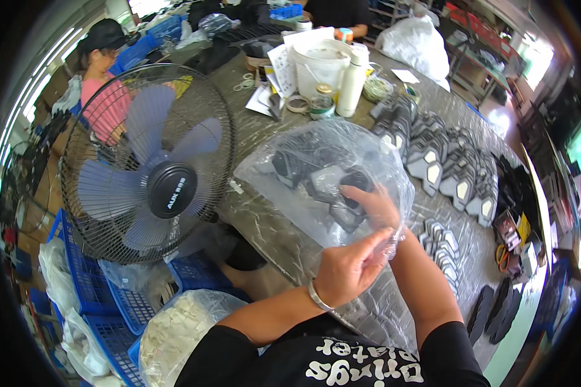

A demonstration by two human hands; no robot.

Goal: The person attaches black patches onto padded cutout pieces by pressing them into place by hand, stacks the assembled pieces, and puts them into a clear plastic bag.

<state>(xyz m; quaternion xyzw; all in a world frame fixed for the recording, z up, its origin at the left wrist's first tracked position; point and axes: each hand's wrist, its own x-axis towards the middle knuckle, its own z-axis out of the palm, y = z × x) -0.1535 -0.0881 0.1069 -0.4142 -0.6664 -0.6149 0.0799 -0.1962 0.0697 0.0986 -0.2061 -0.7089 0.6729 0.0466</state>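
A clear bag [274, 158] lay at the centre of the frame, on a table [281, 251] with a dark, glossy surface. Grey and black parts [326, 180] showed through the plastic. The person's right hand [379, 208] was inside the bag, its fingers at the parts; blur and plastic made it impossible to tell whether they gripped one. The left hand [348, 271], just below and left of it, with a bracelet [317, 297] at the wrist, pinched the bag's bunched edge between its fingers, close to the right wrist. Rows of grey and black pieces [426, 164] covered the table to the right of the bag. Scissors [502, 257] lay near the right edge, and black pads [497, 313] at the lower right. Above the bag stood a white bucket [313, 64] and, just beside it, a pale bottle [353, 84]. A large fan [171, 187] filled the left of the frame, with blue crates [113, 342] below. At the upper left was a co-worker [103, 103] in a pink top and black cap
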